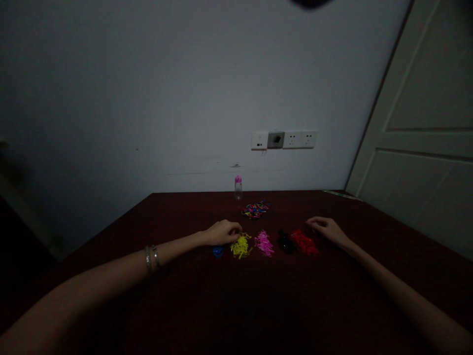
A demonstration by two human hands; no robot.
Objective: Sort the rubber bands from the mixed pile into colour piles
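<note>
My left hand [222, 232] is over the left edge of a pile of yellow bands [241, 246], which look like small rubber bands. Its fingers are curled, with thumb and forefinger close together; anything between them is too small to make out. Partly under this hand lies a small blue pile [218, 252]. My right hand [328, 229] rests beyond the right end of a red pile [305, 242], fingers loosely stretched and nothing visible in them. Between the hands are a pink pile [264, 243] and a black pile [285, 242]. Farther back sits a mixed-colour heap [255, 210].
A clear bottle with a pink top [238, 188] stands near the back of the dark red table [236, 305]. Behind it rises a wall with sockets and a switch [284, 140]. A white panelled door [424, 148] is at the right. The light is dim.
</note>
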